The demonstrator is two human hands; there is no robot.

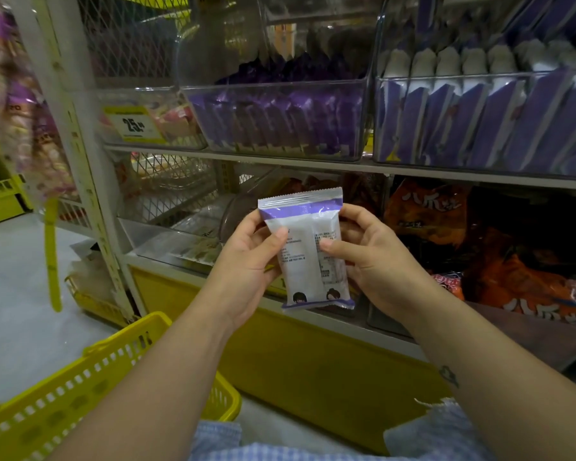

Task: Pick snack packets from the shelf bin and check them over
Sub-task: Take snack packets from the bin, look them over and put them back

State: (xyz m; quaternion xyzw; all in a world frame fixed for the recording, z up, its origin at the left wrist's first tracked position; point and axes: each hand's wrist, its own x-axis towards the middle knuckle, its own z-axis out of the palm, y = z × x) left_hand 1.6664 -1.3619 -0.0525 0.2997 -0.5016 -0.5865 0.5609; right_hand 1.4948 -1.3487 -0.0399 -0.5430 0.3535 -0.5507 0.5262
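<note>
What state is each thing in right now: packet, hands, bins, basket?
Packet: upright, looks sealed, printed back toward the camera, held in both hands.
Left hand: grips the packet's left edge, thumb on its face.
Right hand: grips its right edge, thumb on its face.
Middle bin: full of upright purple packets.
Right bin: full of upright white-topped packets.
Basket: low at left, open-topped, partly out of frame.
</note>
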